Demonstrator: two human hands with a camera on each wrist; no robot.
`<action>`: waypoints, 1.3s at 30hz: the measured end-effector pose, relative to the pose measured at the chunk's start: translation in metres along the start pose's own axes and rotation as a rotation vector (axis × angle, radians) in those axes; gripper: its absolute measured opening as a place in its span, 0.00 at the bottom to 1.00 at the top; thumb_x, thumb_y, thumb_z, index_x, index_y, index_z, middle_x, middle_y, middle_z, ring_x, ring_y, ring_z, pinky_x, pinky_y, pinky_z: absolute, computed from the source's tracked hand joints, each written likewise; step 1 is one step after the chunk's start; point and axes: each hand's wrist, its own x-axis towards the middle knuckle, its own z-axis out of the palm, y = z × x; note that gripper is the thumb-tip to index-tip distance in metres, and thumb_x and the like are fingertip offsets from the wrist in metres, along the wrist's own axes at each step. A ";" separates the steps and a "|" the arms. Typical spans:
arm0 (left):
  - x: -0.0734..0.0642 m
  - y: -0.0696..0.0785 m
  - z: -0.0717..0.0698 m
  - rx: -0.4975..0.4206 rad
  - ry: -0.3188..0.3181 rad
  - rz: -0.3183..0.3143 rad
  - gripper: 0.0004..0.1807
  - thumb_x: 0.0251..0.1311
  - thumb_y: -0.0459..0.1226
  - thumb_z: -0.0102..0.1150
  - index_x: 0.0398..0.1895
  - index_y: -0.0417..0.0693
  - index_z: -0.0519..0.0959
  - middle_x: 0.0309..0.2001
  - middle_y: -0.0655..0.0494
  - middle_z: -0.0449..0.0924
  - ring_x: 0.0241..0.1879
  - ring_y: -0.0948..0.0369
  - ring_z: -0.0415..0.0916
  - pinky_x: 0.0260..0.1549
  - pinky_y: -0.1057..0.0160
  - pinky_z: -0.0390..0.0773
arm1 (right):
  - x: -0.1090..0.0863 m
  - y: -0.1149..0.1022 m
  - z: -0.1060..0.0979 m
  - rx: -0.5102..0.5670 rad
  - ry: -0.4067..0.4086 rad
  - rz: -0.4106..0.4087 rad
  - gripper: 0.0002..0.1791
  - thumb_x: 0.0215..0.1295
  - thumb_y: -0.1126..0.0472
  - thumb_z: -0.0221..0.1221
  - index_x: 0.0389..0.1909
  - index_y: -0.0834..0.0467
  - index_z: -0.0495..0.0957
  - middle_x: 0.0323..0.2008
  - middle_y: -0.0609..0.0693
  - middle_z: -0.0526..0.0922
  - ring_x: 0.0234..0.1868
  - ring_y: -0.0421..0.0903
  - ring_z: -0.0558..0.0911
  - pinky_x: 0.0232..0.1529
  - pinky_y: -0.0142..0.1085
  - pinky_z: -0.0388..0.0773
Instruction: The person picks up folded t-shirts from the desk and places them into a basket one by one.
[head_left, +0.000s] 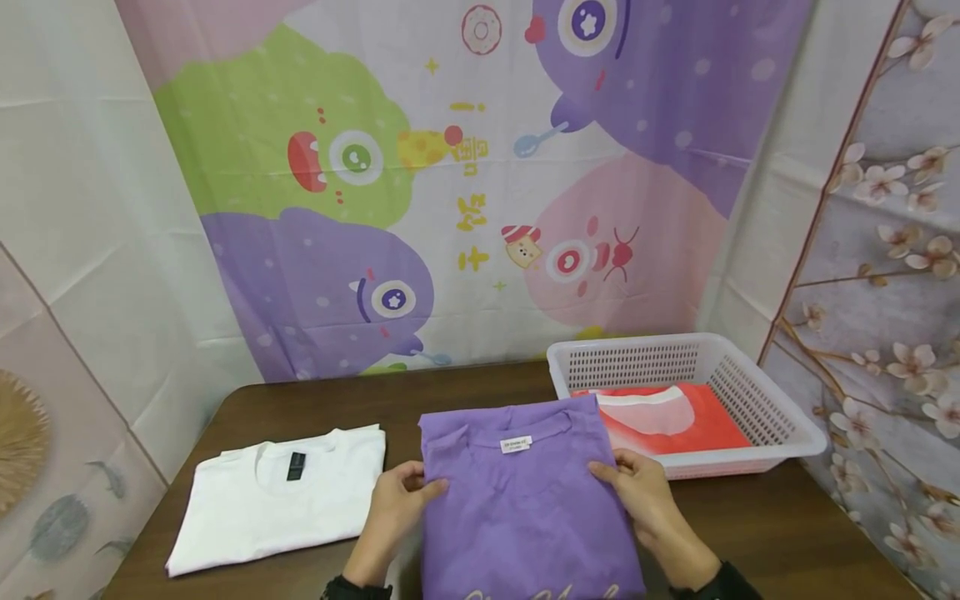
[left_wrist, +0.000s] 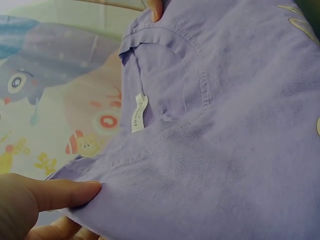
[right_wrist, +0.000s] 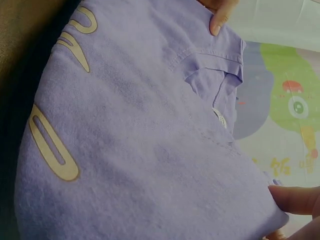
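Here, pinches purple T-shirt [head_left: 525, 508] by side edges, over brown table [head_left: 810, 542], between thumb and bent fingers of left hand [head_left: 397, 504] and right hand [head_left: 651, 498]. Includes folded white T-shirt [head_left: 292, 517], at left, and white plastic basket [head_left: 727, 462] with red cloth [head_left: 716, 417], at right.

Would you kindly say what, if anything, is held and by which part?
A purple shirt: left hand and right hand pinch its side edges near the collar.
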 end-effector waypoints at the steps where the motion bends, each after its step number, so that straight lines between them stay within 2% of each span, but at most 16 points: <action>1: 0.000 0.001 0.001 -0.002 -0.003 0.005 0.14 0.48 0.31 0.68 0.37 0.29 0.81 0.27 0.46 0.84 0.27 0.67 0.73 0.28 0.70 0.72 | 0.000 -0.001 -0.001 -0.002 0.004 0.001 0.15 0.60 0.64 0.62 0.44 0.70 0.78 0.25 0.42 0.84 0.27 0.39 0.81 0.29 0.33 0.79; 11: 0.000 0.015 0.004 0.009 -0.019 0.005 0.15 0.49 0.33 0.68 0.39 0.30 0.82 0.28 0.46 0.85 0.27 0.67 0.74 0.28 0.70 0.73 | -0.004 -0.011 -0.016 -0.026 -0.008 0.007 0.16 0.61 0.62 0.62 0.46 0.69 0.78 0.25 0.40 0.83 0.27 0.39 0.81 0.30 0.34 0.79; 17: 0.002 0.026 0.006 0.032 -0.018 0.023 0.16 0.49 0.35 0.69 0.39 0.31 0.83 0.28 0.47 0.85 0.27 0.68 0.74 0.27 0.70 0.74 | -0.004 -0.020 -0.026 -0.029 -0.038 -0.001 0.20 0.62 0.61 0.61 0.51 0.69 0.76 0.25 0.39 0.84 0.28 0.38 0.81 0.30 0.34 0.80; 21: 0.003 0.032 0.008 0.046 -0.016 0.035 0.16 0.49 0.35 0.69 0.39 0.32 0.83 0.29 0.46 0.86 0.27 0.68 0.74 0.27 0.70 0.74 | -0.003 -0.025 -0.033 -0.035 -0.025 -0.004 0.16 0.61 0.61 0.62 0.47 0.66 0.79 0.25 0.37 0.83 0.27 0.36 0.80 0.30 0.33 0.79; 25: 0.005 0.038 0.011 0.062 -0.018 0.061 0.16 0.50 0.36 0.68 0.39 0.32 0.83 0.30 0.45 0.86 0.27 0.68 0.74 0.27 0.69 0.74 | -0.001 -0.032 -0.040 -0.060 -0.015 -0.005 0.11 0.61 0.60 0.62 0.42 0.60 0.81 0.24 0.36 0.82 0.27 0.35 0.80 0.31 0.31 0.78; 28: 0.006 0.043 0.014 0.062 -0.032 0.082 0.16 0.51 0.35 0.68 0.40 0.32 0.83 0.30 0.44 0.86 0.28 0.67 0.75 0.28 0.69 0.74 | -0.001 -0.036 -0.047 -0.092 -0.020 -0.007 0.14 0.62 0.58 0.62 0.45 0.62 0.80 0.25 0.35 0.81 0.28 0.34 0.79 0.32 0.32 0.79; 35: 0.007 0.056 0.021 0.053 -0.036 0.144 0.15 0.51 0.36 0.68 0.39 0.32 0.84 0.29 0.43 0.85 0.27 0.67 0.74 0.26 0.70 0.73 | 0.002 -0.043 -0.059 -0.098 -0.013 -0.013 0.12 0.62 0.58 0.61 0.44 0.60 0.80 0.25 0.34 0.79 0.28 0.34 0.79 0.32 0.31 0.79; 39: 0.008 0.061 0.025 0.053 -0.031 0.165 0.15 0.51 0.36 0.68 0.38 0.32 0.84 0.28 0.44 0.85 0.26 0.67 0.72 0.25 0.70 0.72 | 0.003 -0.048 -0.065 -0.115 -0.011 -0.020 0.18 0.63 0.58 0.60 0.50 0.64 0.77 0.25 0.33 0.79 0.29 0.33 0.79 0.33 0.31 0.79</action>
